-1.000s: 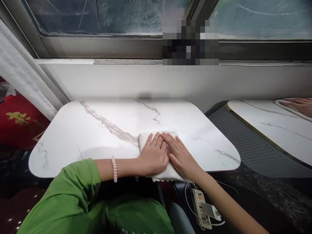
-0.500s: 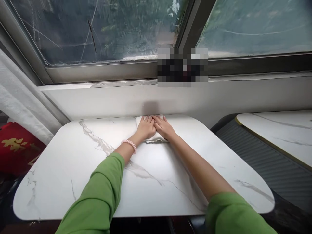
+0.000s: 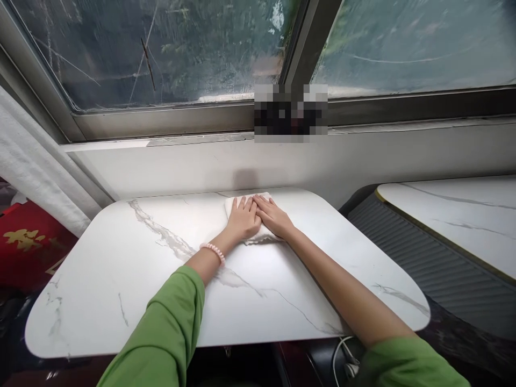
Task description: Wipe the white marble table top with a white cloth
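Head view: white cloth (image 3: pixel 265 235) flat, edge wavy

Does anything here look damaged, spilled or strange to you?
The left window pane shows pale crossing lines and a dark slanted streak; whether it is scratched, I cannot tell. A blocky patch hides part of the window frame. The grey veins on the table look like its pattern, not spills.

We note a white table (image 3: pixel 258 314) with rounded corners across the lower half of the frame, grey-brown veining (image 3: pixel 169 237) slanting down from its upper left. Directly on it, just below frame centre, we record one white cloth (image 3: pixel 264 235), partly hidden.
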A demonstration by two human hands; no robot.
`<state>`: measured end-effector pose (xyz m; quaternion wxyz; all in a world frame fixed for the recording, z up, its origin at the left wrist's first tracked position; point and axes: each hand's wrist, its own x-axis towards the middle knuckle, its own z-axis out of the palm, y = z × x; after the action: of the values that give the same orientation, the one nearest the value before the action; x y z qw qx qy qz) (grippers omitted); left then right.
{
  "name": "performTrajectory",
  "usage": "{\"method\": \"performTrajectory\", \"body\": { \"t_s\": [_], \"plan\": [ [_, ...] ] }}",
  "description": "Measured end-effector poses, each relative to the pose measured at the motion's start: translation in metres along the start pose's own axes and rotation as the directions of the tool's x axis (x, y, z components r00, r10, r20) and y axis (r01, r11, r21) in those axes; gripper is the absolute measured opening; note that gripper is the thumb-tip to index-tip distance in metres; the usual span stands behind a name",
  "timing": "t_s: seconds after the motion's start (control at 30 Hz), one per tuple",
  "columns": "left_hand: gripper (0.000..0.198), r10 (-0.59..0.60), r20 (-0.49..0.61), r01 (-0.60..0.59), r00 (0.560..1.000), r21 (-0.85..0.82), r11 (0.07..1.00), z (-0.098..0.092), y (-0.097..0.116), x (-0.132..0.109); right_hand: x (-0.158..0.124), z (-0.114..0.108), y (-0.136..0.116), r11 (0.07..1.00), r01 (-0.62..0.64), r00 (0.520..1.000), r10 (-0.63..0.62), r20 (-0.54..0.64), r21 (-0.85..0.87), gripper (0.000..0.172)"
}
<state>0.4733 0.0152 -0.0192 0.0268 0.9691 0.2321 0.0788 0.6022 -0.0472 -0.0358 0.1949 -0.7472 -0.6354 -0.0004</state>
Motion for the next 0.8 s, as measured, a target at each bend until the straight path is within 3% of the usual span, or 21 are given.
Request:
{"method": "performTrajectory", "body": {
  "t_s": [0.3,0.43,0.6,0.8],
  "plan": [
    [0.062,0.169,0.03,-0.166,0.985,-0.071,0.984,-0.008,0.093,-0.082,-0.147,-0.027,-0.002,1.0,0.028,0.998,-0.028,-0.051,0.002,0.055],
    [0.064,0.21,0.017,-0.208,0.978,-0.077,0.975,-0.009,0.122,-0.105,-0.19,-0.035,-0.005,0.999,0.038,0.995,-0.04,-0.09,-0.027,0.055],
    [0.064,0.23,0.001,-0.229,0.973,-0.086,0.97,-0.007,0.132,-0.112,-0.204,-0.038,-0.008,0.999,0.015,0.994,-0.018,-0.111,-0.03,0.055],
    [0.065,0.21,0.012,-0.208,0.978,-0.089,0.974,-0.005,0.127,-0.096,-0.187,-0.034,0.003,0.999,-0.019,0.996,0.015,-0.093,-0.046,0.054]
  ]
}}
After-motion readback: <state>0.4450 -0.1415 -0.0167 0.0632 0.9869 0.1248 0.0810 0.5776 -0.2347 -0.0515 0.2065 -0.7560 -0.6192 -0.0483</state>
